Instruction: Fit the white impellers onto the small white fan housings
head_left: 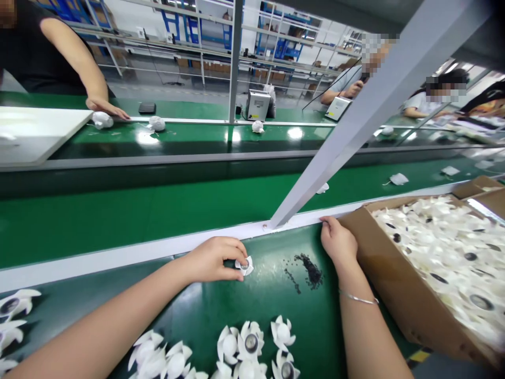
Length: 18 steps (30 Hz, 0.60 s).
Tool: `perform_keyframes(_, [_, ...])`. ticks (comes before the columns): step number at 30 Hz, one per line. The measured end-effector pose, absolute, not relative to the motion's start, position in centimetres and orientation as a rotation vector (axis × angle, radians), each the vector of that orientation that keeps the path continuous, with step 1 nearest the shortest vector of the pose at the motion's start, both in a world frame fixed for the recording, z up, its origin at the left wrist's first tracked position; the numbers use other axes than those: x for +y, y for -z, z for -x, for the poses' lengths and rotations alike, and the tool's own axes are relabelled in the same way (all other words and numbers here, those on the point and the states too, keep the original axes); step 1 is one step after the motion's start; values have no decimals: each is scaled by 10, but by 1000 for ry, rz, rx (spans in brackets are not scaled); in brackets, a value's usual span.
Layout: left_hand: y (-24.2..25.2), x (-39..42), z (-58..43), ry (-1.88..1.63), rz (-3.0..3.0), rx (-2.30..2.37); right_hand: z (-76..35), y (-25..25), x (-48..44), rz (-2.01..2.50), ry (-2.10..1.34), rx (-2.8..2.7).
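Several white fans [229, 345] at bottom centre, on green table [268, 301]. Mid-frame, left hand [218, 258], with thumb and fingers clamped on single fan [248, 266]. Right of it, black bits [312, 272]. At right, fan-filled box [381, 266]; beside its left wall, right hand [341, 243], fingertips at white rail [138, 253], apart or together: cannot tell. Beyond, green belt [158, 209]. Upper left, co-worker's hand [103, 106].

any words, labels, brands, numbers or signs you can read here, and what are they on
No text can be read in this view.
Yellow label on the light box-shaped device at the back: too small and blurred to read.
Cardboard box: no lettering visible on its near side.
White fan wheel at the left hand: no lettering visible.
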<state>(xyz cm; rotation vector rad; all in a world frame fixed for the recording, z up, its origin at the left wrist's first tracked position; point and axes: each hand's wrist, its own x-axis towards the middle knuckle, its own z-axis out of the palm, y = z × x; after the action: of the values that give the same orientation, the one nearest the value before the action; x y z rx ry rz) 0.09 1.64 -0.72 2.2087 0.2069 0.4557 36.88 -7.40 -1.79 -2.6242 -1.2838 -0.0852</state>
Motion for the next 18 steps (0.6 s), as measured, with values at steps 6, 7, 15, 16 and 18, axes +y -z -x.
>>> perform_keyframes(6, [8,16,-1,-479,-2191,205,-376,21,-74,2589,94,-1304])
perform_keyframes(7, [8,16,-1,-482,-2190,204,-377,22,-75,2581,100,-1312])
perform_keyframes(15, [11,15,0,-543,-2164,184,-374,14,-55,2500,254,-1306])
perform_keyframes(16, [11,15,1,-552,-2163,185,-374,10,-44,2480,287,-1314])
perform_keyframes(18, [13,14,1,-568,-2159,189,-375,-2,-15,2427,317,-1393])
